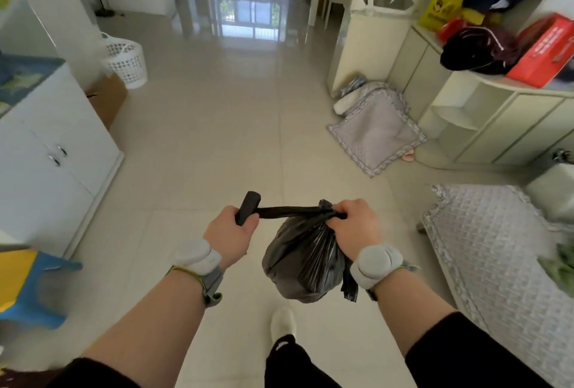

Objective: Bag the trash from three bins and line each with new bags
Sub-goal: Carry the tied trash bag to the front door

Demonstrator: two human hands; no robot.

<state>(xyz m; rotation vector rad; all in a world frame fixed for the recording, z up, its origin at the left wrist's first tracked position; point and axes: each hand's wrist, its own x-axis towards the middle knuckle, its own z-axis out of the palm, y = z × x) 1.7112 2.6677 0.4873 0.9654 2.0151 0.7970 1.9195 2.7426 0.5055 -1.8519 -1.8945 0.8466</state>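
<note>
Head view: two hands, both fisted. Left hand grips one black roll of bags. A stretched black strip runs from the roll to the knot of one full black trash bag. Right hand clutches the bag's gathered neck; the bag hangs in the air between the forearms, above the tiled floor. One grey-white band on each wrist, two total. One white perforated basket stands far left by the wall. Two quilted mats: one by the cream cabinet, one at right. One red box sits on the cabinet. One shoe below the bag.
</note>
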